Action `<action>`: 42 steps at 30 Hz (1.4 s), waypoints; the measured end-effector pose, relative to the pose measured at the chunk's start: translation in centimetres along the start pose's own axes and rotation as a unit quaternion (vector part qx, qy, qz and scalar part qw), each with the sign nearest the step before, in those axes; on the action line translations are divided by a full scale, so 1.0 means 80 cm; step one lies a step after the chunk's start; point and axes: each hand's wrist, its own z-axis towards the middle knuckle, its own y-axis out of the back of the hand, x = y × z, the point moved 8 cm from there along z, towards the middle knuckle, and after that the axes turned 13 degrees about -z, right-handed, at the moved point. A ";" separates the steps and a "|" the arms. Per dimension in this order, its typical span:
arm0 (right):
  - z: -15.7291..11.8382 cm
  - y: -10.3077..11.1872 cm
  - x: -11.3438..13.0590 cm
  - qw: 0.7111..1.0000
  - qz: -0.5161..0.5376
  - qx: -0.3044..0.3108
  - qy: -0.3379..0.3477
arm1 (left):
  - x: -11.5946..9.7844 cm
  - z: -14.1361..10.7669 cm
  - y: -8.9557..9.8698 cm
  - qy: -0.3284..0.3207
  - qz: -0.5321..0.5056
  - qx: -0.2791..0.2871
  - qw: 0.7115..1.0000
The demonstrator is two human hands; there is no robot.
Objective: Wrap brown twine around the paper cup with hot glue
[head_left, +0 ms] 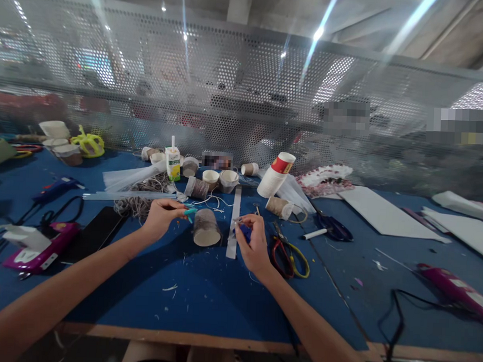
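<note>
My left hand (161, 218) pinches a small teal piece (190, 212) between thumb and fingertips; its kind is not clear. Right beside it, a paper cup wrapped in grey cord (205, 222) stands on the blue table with its pale round end towards me. My right hand (254, 241) is closed around a small dark blue object (245, 232), mostly hidden by the fingers. A flat, pale ruler-like strip (233, 223) lies between the cup and my right hand. Scissors with red and yellow handles (289, 256) rest just right of that hand.
Behind stand a drink carton (173, 164), several cord-wrapped cups and a stack of white cups (270, 182). A tangle of grey cord (135, 202) lies left. Magenta power tools or strips (45, 245) sit at both sides. White sheets (386, 215) lie right; a perforated metal screen (244, 91) closes the back.
</note>
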 end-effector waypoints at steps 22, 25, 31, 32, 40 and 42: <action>0.004 0.004 -0.012 0.993 0.082 0.003 -0.083 | -0.006 0.038 0.047 -0.019 -0.008 -0.093 0.995; 0.005 0.006 -0.030 0.974 0.148 -0.011 -0.171 | -0.004 0.038 0.047 -0.023 0.040 -0.083 0.996; 0.010 0.003 -0.038 0.951 0.214 -0.001 -0.225 | -0.013 0.026 0.036 -0.058 0.163 -0.056 0.983; 0.010 0.003 -0.038 0.950 0.217 0.002 -0.224 | -0.016 0.024 0.034 -0.069 0.187 -0.054 0.979; 0.007 -0.003 -0.039 0.951 0.222 0.017 -0.213 | -0.013 0.025 0.042 -0.096 0.339 -0.034 0.935; 0.007 -0.004 -0.040 0.950 0.225 0.016 -0.216 | -0.017 0.025 0.046 -0.128 0.372 -0.049 0.918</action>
